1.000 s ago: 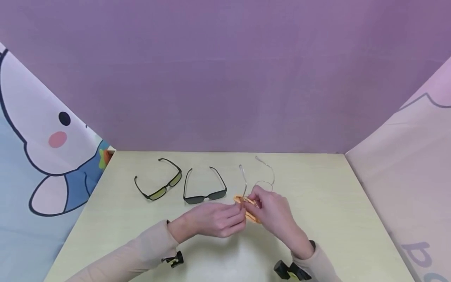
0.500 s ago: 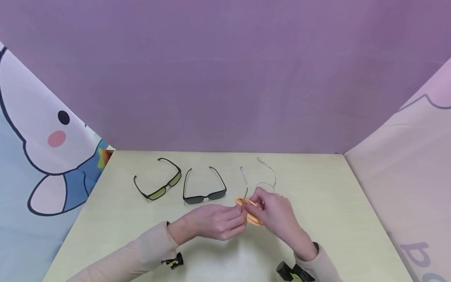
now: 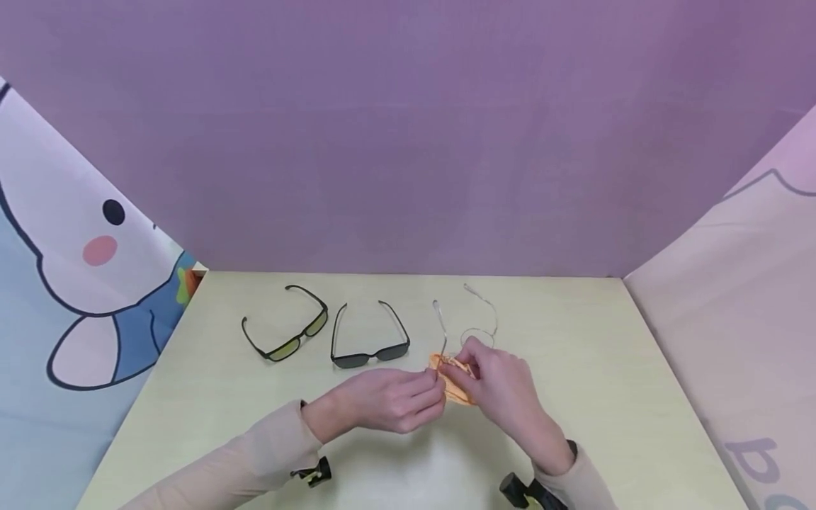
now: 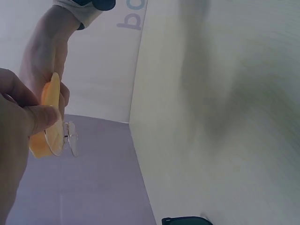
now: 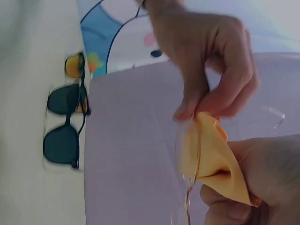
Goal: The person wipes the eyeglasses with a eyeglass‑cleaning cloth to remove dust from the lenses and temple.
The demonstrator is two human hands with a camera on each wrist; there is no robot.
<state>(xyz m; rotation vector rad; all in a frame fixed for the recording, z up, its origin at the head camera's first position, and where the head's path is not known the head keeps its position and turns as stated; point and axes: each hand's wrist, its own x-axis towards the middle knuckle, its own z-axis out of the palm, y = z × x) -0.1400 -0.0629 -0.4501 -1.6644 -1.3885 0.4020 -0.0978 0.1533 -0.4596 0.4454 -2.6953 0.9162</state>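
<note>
My left hand (image 3: 398,402) pinches the edge of a pair of clear, thin-rimmed eyeglasses (image 4: 72,139) between thumb and fingers, above the table. With my right hand (image 3: 503,386) I hold a folded orange cleaning cloth (image 3: 460,394) against one lens. In the right wrist view, the cloth (image 5: 222,164) lies behind the clear lens, and the right fingers bunch it from below. Both temples of the eyeglasses point away from me, one temple (image 3: 441,322) beside the cloth. Part of the frame is hidden by the hands.
Black-framed glasses with yellow lenses (image 3: 285,350) lie unfolded at the left of the pale table (image 3: 605,368). Beside them are dark sunglasses (image 3: 354,361), also unfolded. A purple backdrop (image 3: 408,142) stands behind, with printed cloth panels at both sides.
The right hand and the cloth have shifted slightly right, and the cloth's folds look different. The eyeglasses have wobbled a little. My left hand stays nearly in place.
</note>
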